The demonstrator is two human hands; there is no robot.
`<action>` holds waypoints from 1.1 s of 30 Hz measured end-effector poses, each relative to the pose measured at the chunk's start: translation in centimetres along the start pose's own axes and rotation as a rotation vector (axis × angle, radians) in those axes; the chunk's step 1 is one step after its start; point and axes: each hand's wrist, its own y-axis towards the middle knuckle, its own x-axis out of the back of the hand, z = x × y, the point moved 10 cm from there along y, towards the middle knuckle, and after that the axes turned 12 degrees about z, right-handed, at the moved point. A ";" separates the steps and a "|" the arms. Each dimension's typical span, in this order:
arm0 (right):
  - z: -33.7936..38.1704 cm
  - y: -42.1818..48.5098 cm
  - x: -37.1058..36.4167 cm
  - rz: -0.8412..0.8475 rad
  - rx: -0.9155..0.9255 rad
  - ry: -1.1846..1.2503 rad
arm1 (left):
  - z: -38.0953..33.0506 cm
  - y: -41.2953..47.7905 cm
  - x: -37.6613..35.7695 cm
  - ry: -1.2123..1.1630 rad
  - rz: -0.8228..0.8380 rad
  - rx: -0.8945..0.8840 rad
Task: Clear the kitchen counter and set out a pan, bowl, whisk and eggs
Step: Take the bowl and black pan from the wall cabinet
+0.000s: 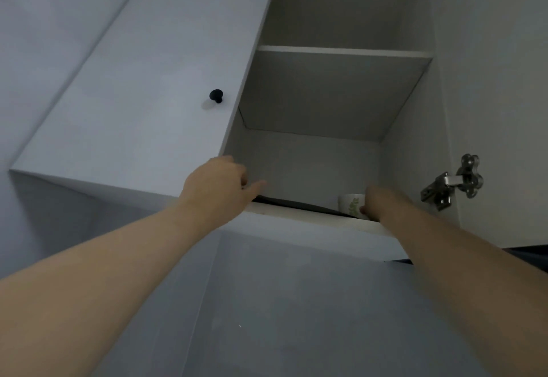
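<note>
Bowl (350,203) on shelf (296,214) — right hand (377,203) grips it.

A home kitchen. An open white wall cupboard (326,145) with 2 shelves, a black knob (216,96) on its closed door and a steel hinge (452,182) holds a leaf-patterned cup (351,204) on its bottom shelf.

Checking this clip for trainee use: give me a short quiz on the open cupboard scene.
1. True or false: the round black knob is on the closed white door left of the open compartment.
2. Which hand grips the small white bowl with green leaf print?
3. The silver metal hinge sits: A on the ceiling; B right of the open compartment; C beside the knob.
Key: 1 true; 2 the right hand; 3 B.
</note>
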 end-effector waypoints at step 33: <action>0.3 -1.4 -1.4 0.134 0.072 0.258 | -1.0 -2.5 -5.6 -1.405 0.493 0.605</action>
